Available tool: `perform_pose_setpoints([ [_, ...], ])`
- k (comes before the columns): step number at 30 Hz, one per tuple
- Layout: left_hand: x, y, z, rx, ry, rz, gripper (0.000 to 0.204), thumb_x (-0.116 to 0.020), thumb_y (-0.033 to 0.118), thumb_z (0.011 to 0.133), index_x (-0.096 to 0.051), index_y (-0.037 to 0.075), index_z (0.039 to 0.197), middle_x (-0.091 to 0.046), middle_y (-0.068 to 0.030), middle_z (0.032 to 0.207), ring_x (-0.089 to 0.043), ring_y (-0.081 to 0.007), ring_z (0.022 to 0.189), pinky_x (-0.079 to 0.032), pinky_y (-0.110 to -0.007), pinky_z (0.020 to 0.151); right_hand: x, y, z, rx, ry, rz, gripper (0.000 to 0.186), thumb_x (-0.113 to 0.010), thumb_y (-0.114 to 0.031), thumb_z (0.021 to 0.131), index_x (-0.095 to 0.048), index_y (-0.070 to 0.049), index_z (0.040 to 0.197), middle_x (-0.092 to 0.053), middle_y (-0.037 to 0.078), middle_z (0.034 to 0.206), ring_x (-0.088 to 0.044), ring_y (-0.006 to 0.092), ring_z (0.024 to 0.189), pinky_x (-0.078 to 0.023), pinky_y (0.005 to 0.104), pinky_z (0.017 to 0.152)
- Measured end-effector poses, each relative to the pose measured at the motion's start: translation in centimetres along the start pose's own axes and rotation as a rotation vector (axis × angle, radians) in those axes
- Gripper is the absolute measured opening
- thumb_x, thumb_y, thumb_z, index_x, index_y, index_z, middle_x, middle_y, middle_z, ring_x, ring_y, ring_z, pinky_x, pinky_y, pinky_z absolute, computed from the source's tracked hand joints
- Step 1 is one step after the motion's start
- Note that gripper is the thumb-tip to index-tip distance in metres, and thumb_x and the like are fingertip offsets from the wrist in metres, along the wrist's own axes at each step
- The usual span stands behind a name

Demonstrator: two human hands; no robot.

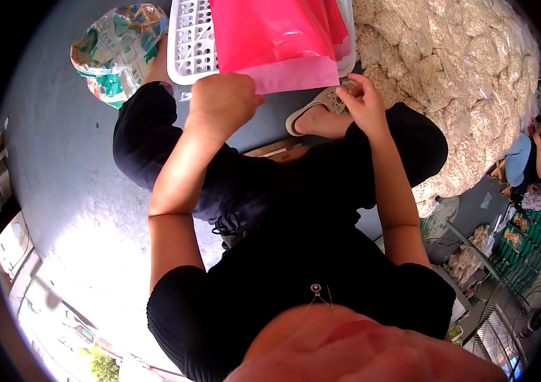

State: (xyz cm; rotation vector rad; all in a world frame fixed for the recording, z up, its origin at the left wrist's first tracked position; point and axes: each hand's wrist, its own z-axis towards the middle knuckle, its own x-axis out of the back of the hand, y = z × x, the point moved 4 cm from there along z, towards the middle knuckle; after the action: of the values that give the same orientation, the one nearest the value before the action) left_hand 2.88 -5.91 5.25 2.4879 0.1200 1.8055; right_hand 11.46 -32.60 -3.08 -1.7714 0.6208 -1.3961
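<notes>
Heap of clear bags (448, 76): largest item, packed with pale, small-grained contents, piled to the right of the work. White perforated crate (186, 77): lattice pattern, raised rounded rim, at the top edge of the view. Red plastic bag (277, 44): lies flat over the crate, its near end overhanging the rim; glossy, lightly creased; whether it is one bag or several layered cannot be told. Handling, as judged: light, soft and limp, with a slippery face; likely to slide, fold or cling to a neighbouring layer rather than break. Left hand (222, 105): curled inward at the bag's near left corner; fingertips hidden, so whether it pinches the film cannot be told. Right hand (366, 105): beside the near right corner, thumb and forefinger spread apart, nothing visible between them. Pink translucent strip (299, 75): smallest item, the bag's near edge, seemingly thin; the best hold is probably here, a fingertip pinch at each corner, drawn lightly taut.
</notes>
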Motion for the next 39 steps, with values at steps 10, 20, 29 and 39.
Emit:
perform_pose_setpoints([
  [10,-5.8,9.5,8.6,-0.162,0.525,-0.499,0.013,-0.069,0.024,0.081,-0.072,0.020,0.093,-0.067,-0.0039,0.093,-0.068,-0.0251,0.078,-0.055,-0.039,0.061,-0.9,0.1,1.7,-0.046,-0.169,-0.013,0.024,-0.069,-0.019,0.082,-0.071,-0.004,0.101,-0.071,0.012,0.082,-0.068,0.0232,0.069,-0.052,0.0322,0.066],
  [20,-5.2,7.3,2.1,-0.532,0.556,-0.772,0.009,-0.068,0.010,0.079,-0.063,0.011,0.086,-0.070,-0.0032,0.081,-0.068,-0.0225,0.074,-0.054,-0.034,0.068,-0.4,1.7,2.5,-0.003,-0.262,-0.138,0.016,-0.068,-0.016,0.082,-0.069,-0.004,0.093,-0.069,0.012,0.084,-0.067,0.0265,0.073,-0.052,0.0360,0.066],
  [29,1.6,-27.8,-9.1,1.201,0.485,0.052,0.025,-0.063,0.032,0.090,-0.063,0.016,0.109,-0.071,-0.0052,0.102,-0.069,-0.0246,0.087,-0.053,-0.039,0.063,2.5,-5.9,6.3,0.640,-0.014,-0.730,0.058,-0.074,-0.013,0.075,-0.058,-0.023,0.129,-0.060,0.006,0.121,-0.058,0.0271,0.108,-0.048,0.0400,0.092],
  [39,-2.2,-10.5,5.7,-0.424,0.600,0.164,0.036,-0.071,0.018,0.072,-0.059,0.020,0.105,-0.053,-0.0013,0.110,-0.066,-0.0188,0.084,-0.056,-0.033,0.063,-0.3,-5.9,10.8,1.130,-0.140,-0.770,0.060,-0.065,-0.005,0.074,-0.064,-0.035,0.126,-0.057,-0.006,0.133,-0.051,0.0192,0.125,-0.043,0.0387,0.102],
])
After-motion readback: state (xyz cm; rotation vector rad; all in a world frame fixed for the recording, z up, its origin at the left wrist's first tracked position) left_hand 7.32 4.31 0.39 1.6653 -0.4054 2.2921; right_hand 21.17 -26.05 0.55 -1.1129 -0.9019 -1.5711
